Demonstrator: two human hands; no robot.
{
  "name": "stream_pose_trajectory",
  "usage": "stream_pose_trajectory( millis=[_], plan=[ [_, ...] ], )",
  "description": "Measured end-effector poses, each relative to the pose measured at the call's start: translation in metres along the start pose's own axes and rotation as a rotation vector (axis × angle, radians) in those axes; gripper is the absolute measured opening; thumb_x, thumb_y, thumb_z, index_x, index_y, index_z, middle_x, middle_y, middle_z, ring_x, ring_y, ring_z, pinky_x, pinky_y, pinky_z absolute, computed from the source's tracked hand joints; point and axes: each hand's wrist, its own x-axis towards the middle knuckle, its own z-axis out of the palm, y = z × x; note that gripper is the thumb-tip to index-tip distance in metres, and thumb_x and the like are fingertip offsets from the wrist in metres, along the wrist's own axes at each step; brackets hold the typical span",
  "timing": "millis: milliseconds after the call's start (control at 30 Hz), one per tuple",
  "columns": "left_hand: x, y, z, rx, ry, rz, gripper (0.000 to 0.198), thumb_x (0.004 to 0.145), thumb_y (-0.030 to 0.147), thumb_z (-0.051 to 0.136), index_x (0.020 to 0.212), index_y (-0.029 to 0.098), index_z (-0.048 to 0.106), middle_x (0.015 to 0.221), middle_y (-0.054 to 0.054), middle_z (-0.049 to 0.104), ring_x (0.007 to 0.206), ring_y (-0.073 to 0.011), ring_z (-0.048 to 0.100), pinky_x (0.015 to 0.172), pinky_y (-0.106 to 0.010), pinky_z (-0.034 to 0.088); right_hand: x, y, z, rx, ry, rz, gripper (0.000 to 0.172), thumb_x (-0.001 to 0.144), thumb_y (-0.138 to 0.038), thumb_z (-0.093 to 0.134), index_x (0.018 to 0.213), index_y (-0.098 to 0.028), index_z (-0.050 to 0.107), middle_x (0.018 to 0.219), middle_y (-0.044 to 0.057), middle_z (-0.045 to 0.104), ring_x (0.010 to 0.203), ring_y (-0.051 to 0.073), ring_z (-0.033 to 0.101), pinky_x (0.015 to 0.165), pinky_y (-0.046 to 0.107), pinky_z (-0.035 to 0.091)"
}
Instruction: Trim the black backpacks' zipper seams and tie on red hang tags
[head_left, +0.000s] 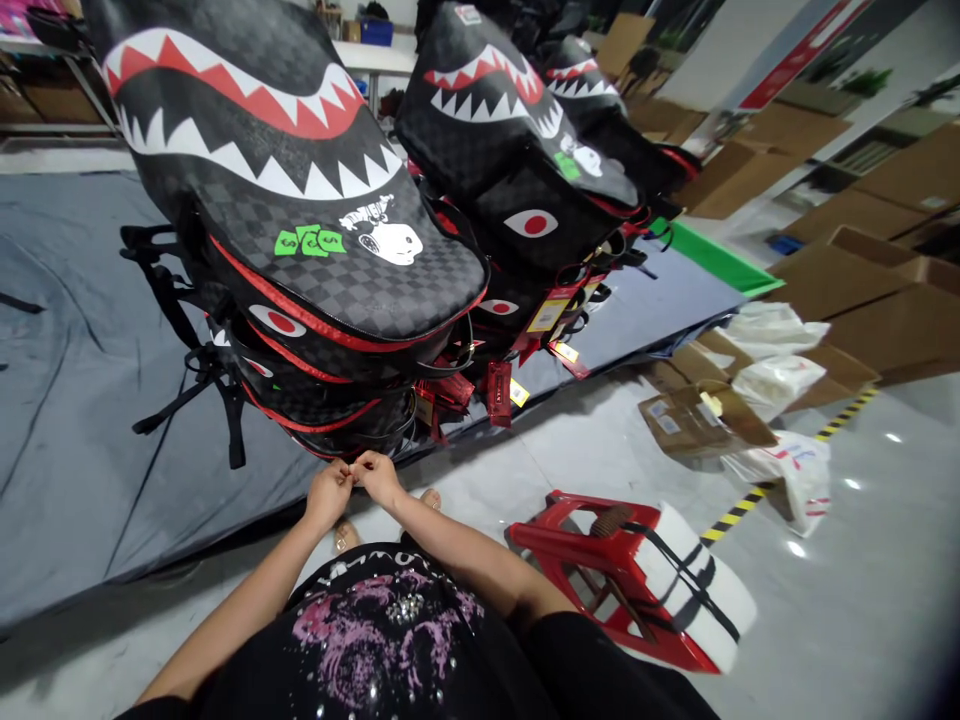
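My left hand and my right hand meet in front of my body, thumbs and fingertips pinched together. Whatever lies between the fingertips is too small or hidden to make out. Just beyond them rises a stack of black checkered backpacks with red zipper edges. The top one carries a red and white shark mouth, green bills and a white cartoon dog. Black straps hang down on the stack's left side.
More shark-mouth backpacks with red and yellow tags stand to the right on the grey-covered table. A red stool with a white pad is on the floor at right. Cardboard boxes and a green tray lie beyond.
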Motion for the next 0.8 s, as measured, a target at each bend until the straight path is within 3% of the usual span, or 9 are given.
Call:
stream_pose_trajectory(
  millis=[100, 233, 367, 533, 633, 800],
  plan=[
    [-0.001, 0.002, -0.001, -0.025, -0.046, 0.020, 0.015, 0.086, 0.017, 0.050, 0.084, 0.021, 0.065, 0.073, 0.002, 0.070, 0.064, -0.0121, 0.065, 0.060, -0.020, 0.040, -0.001, 0.002, -0.002, 0.013, 0.002, 0.000, 0.020, 0.092, -0.031, 0.064, 0.083, -0.013, 0.062, 0.078, -0.002, 0.063, 0.068, 0.010, 0.060, 0.064, 0.026, 0.053],
    [-0.002, 0.003, -0.001, -0.003, 0.007, 0.003, 0.008, 0.084, 0.022, 0.056, 0.082, 0.020, 0.063, 0.072, 0.000, 0.070, 0.067, -0.0151, 0.065, 0.060, -0.022, 0.040, -0.001, 0.006, -0.003, 0.037, 0.010, -0.002, 0.020, 0.092, -0.032, 0.063, 0.086, -0.013, 0.063, 0.082, -0.001, 0.064, 0.072, 0.011, 0.062, 0.067, 0.028, 0.054],
    [-0.002, 0.005, 0.001, -0.005, -0.037, 0.033, 0.013, 0.087, 0.022, 0.052, 0.087, 0.021, 0.065, 0.077, 0.001, 0.072, 0.068, -0.0139, 0.066, 0.062, -0.021, 0.043, 0.000, 0.008, -0.002, 0.036, 0.019, 0.017, 0.020, 0.093, -0.033, 0.062, 0.088, -0.013, 0.063, 0.083, 0.000, 0.064, 0.071, 0.011, 0.062, 0.067, 0.028, 0.055],
    [-0.001, 0.009, 0.003, 0.067, -0.009, 0.000, 0.010, 0.086, 0.022, 0.055, 0.087, 0.020, 0.064, 0.080, -0.001, 0.072, 0.070, -0.0147, 0.066, 0.061, -0.022, 0.041, -0.001, 0.009, -0.005, 0.023, 0.018, 0.028, 0.021, 0.093, -0.033, 0.062, 0.088, -0.013, 0.063, 0.083, 0.000, 0.065, 0.072, 0.012, 0.062, 0.068, 0.029, 0.055],
    [-0.003, 0.015, 0.003, 0.087, -0.046, 0.002, 0.013, 0.087, 0.022, 0.052, 0.088, 0.022, 0.066, 0.080, 0.000, 0.072, 0.070, -0.0135, 0.066, 0.062, -0.021, 0.041, -0.004, 0.008, -0.010, 0.001, 0.006, 0.030, 0.020, 0.093, -0.033, 0.062, 0.088, -0.013, 0.064, 0.085, 0.000, 0.065, 0.075, 0.012, 0.063, 0.071, 0.030, 0.055],
    [-0.008, 0.030, 0.006, 0.153, -0.004, -0.064, 0.010, 0.086, 0.023, 0.055, 0.088, 0.022, 0.065, 0.079, 0.000, 0.072, 0.074, -0.0152, 0.066, 0.062, -0.022, 0.041, -0.004, 0.006, -0.025, -0.042, -0.051, 0.041, 0.021, 0.093, -0.034, 0.062, 0.090, -0.013, 0.064, 0.086, 0.001, 0.066, 0.075, 0.013, 0.063, 0.071, 0.030, 0.055]
  ],
)
